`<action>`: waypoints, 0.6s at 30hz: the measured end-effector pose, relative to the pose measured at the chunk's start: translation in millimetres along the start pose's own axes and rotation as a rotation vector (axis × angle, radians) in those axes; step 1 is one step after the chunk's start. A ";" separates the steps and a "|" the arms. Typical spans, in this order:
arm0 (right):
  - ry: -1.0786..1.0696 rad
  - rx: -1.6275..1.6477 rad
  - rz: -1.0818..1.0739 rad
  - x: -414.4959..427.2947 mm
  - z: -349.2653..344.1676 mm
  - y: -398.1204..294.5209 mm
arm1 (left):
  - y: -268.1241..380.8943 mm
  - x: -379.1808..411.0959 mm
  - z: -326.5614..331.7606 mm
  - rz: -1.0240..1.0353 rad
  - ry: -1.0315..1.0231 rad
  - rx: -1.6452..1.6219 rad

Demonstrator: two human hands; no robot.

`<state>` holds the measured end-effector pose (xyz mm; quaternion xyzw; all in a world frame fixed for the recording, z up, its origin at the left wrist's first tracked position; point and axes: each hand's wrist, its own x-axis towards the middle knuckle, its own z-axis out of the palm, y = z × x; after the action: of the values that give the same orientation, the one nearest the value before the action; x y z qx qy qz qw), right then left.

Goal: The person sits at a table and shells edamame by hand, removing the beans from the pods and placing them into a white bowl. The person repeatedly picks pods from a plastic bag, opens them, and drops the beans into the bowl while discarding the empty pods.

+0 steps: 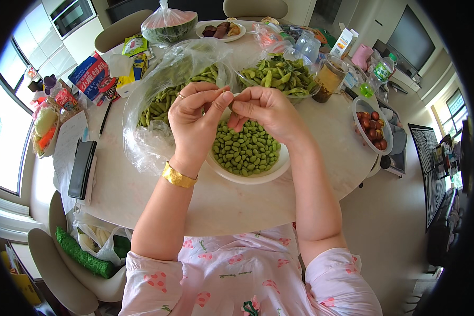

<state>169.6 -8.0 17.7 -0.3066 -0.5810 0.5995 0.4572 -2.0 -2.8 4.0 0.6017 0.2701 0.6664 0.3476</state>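
Observation:
My left hand (pixel 197 114) and my right hand (pixel 262 110) meet above a white bowl (pixel 249 180) of shelled green soybeans (pixel 247 152). Both pinch what looks like a small soybean pod, mostly hidden by the fingertips. Behind the left hand, a clear plastic bag (pixel 136 138) holds edamame pods (pixel 158 106). More pods, some with leaves, are heaped in a clear container (pixel 278 79) behind the right hand.
On the table stand a glass jar of brown liquid (pixel 331 79), a bowl of reddish-brown fruit (pixel 373 130), a plastic-covered watermelon (pixel 169 25), a plate of food (pixel 221 31), a black phone (pixel 82 170), papers (pixel 68 138) and snack packets (pixel 89 75).

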 end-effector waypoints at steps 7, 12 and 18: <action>-0.024 0.066 0.024 1.7 -1.7 4.0 | -4.1 -0.4 0.8 0.004 -0.001 -0.006; 0.061 0.097 -0.016 2.6 -1.1 5.2 | -6.9 0.7 4.6 -0.109 -0.071 -0.096; 0.014 0.082 0.015 2.6 -2.7 3.9 | -3.4 -3.1 4.4 -0.173 -0.034 -0.206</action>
<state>170.3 -4.1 13.9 -0.2960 -0.5505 0.6240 0.4690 3.0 -3.4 0.1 0.5483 0.2455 0.6479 0.4683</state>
